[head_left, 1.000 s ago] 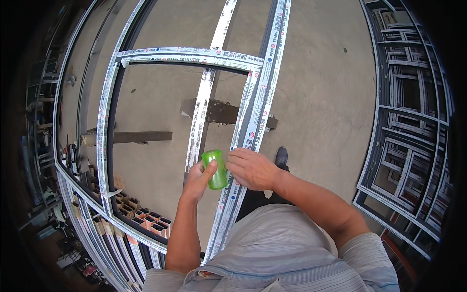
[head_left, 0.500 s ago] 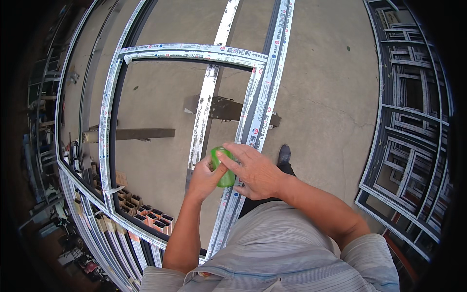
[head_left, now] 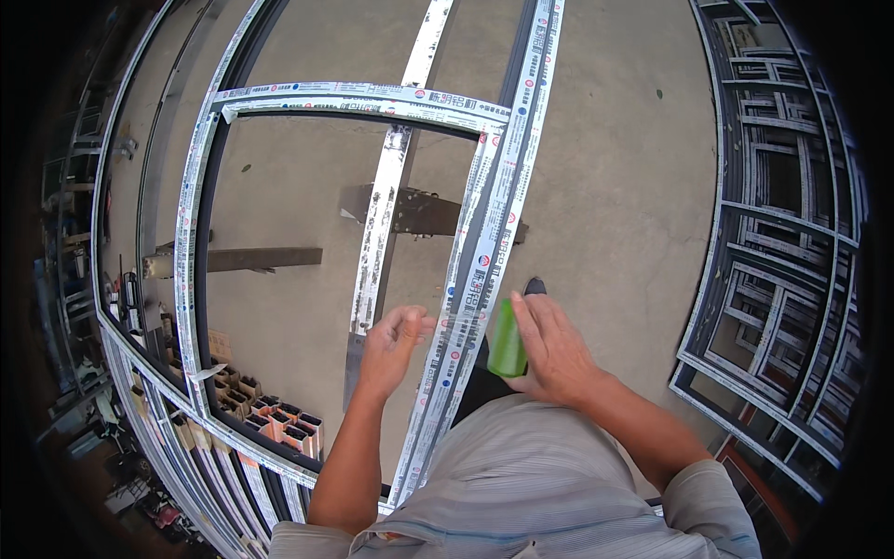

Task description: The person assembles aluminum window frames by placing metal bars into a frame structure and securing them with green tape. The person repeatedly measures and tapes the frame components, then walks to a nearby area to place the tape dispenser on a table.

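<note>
green cylinder (head_left: 506,343) gripped in right hand (head_left: 556,356), along its inner side, left hand (head_left: 391,349) curled, its hold unclear

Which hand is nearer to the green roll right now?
Right. The right hand holds the green roll against its palm; the left hand is off it, to the roll's left, beyond the labelled frame bar.

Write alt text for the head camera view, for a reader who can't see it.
A person's right hand grips a green cylinder, while the left hand is raised apart from it. A large frame covered in printed strips spans the view above a grey-brown floor, with more frames at right.
</note>
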`<state>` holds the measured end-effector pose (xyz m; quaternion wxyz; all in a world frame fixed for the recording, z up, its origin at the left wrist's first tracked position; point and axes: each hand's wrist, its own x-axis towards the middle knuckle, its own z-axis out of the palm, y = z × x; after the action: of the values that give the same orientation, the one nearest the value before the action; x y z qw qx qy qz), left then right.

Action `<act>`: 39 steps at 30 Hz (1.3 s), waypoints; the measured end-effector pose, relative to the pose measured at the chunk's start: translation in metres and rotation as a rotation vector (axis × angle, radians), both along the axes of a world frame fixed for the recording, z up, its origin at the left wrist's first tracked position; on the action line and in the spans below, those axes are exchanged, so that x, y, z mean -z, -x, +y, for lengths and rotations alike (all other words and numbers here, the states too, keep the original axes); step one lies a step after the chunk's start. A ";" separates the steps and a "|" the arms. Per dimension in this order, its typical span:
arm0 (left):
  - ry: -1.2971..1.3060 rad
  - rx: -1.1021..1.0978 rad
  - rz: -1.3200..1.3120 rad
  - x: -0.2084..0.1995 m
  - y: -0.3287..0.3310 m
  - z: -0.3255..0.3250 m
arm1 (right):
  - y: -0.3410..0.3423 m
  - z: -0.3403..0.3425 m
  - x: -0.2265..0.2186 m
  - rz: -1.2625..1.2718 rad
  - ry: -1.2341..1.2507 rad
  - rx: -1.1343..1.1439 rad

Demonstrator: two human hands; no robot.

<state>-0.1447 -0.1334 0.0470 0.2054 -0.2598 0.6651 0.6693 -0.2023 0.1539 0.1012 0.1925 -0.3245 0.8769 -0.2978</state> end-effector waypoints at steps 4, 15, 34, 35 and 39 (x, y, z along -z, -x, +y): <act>-0.030 -0.051 0.005 0.013 0.000 0.003 | -0.025 0.027 0.085 -0.037 -0.120 0.057; -0.396 -0.080 -0.394 0.140 -0.010 0.020 | -0.009 -0.062 0.166 -0.486 -0.159 0.003; 0.211 0.063 -0.064 0.019 0.014 -0.015 | 0.001 0.002 0.082 0.059 0.166 0.464; 0.247 0.105 -0.058 0.006 0.010 -0.011 | 0.007 -0.005 0.062 0.111 0.211 0.418; 0.138 0.068 -0.011 -0.001 0.000 -0.003 | 0.017 -0.051 0.021 -0.006 0.260 0.070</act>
<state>-0.1444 -0.1363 0.0482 0.2132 -0.2540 0.7169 0.6132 -0.2194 0.1026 0.0799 0.1411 -0.3148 0.8411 -0.4165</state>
